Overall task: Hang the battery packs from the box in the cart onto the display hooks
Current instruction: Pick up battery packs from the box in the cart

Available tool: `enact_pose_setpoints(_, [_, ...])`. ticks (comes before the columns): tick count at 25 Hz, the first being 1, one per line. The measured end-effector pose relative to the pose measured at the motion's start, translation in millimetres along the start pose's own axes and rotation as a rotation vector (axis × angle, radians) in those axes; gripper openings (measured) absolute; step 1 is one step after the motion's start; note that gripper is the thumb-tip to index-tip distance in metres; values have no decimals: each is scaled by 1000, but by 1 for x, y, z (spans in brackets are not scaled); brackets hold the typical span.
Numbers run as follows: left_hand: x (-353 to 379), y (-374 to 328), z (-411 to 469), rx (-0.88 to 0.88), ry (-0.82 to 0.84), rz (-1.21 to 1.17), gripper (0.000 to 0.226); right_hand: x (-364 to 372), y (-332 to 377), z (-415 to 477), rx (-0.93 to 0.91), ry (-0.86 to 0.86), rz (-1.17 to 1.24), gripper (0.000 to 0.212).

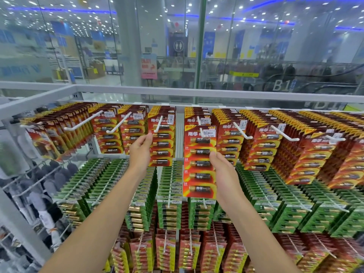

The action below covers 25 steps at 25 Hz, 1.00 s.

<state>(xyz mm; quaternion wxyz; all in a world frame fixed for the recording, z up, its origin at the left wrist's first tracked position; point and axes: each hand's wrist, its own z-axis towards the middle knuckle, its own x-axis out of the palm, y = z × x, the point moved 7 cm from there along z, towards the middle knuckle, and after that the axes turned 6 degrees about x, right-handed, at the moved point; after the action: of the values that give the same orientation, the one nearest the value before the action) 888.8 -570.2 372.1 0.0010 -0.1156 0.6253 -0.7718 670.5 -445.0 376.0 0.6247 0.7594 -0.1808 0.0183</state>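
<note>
A long red battery pack (200,164) holding several batteries hangs in front of the top row, its top at the tip of a white display hook (202,132). My right hand (221,170) pinches this pack's right edge, thumb on its front. My left hand (140,149) grips the left edge of the red packs (163,142) hanging on the neighbouring hook (158,125). The box and the cart are out of view.
The top row carries more red packs on white hooks, left (110,133) and right (264,146). Green packs (171,190) fill the row below, red and yellow ones (167,251) the bottom. A white frame rail (197,92) runs above, with glass behind it.
</note>
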Motion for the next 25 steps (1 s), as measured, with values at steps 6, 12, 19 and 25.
enact_pose_setpoints(6, [-1, 2, 0, 25, -37, 18, 25, 5, 9, 63, -59, -97, -101, 31])
enact_pose_setpoints(12, [-1, -4, -1, 83, -49, 103, 27, 0, 4, 105, -85, -198, -82, 34])
enact_pose_setpoints(19, [-18, 3, -1, 141, -51, 212, 27, -3, 6, 86, -167, -287, -230, 46])
enact_pose_setpoints(25, [-32, 15, -41, 22, -67, 63, 22, -15, -9, 55, -271, -288, -288, 36])
